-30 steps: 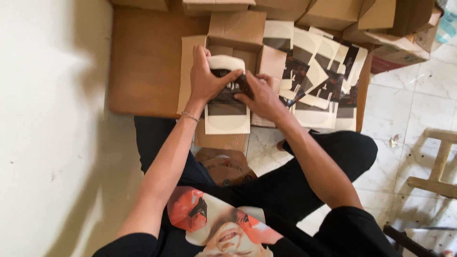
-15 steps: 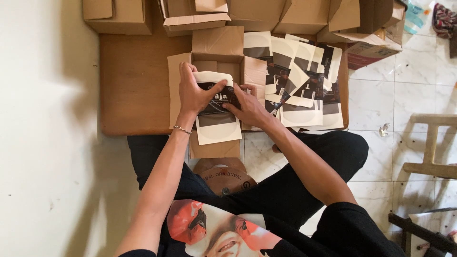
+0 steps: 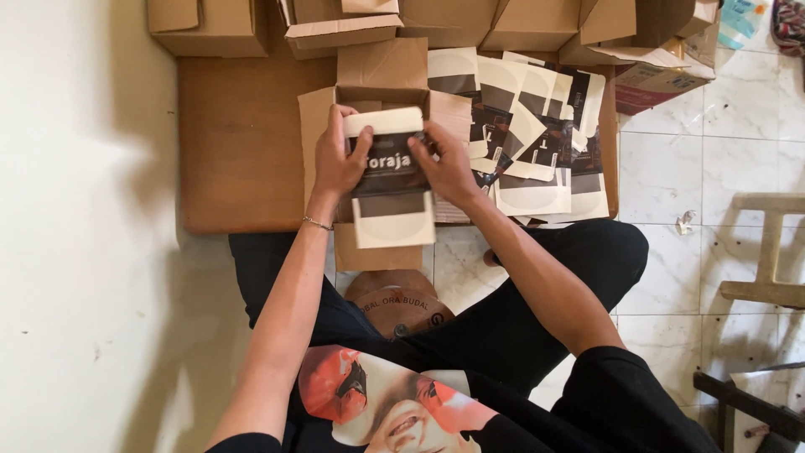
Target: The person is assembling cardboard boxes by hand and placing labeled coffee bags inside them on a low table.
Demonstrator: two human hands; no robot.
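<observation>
A cream-and-dark printed sleeve (image 3: pixel 391 180), bent at its top, lies lengthwise over an open cardboard box (image 3: pixel 381 92).

My 2 arms reach forward, my left hand (image 3: pixel 340 159) and right hand (image 3: pixel 449 164) curled, fingers gripping inward.

Open box (image 3: pixel 381 80) interior hidden behind the sleeve (image 3: pixel 390 180); top-row boxes (image 3: pixel 520 17) cut by frame edge; stool (image 3: pixel 767 252) cropped right.
</observation>
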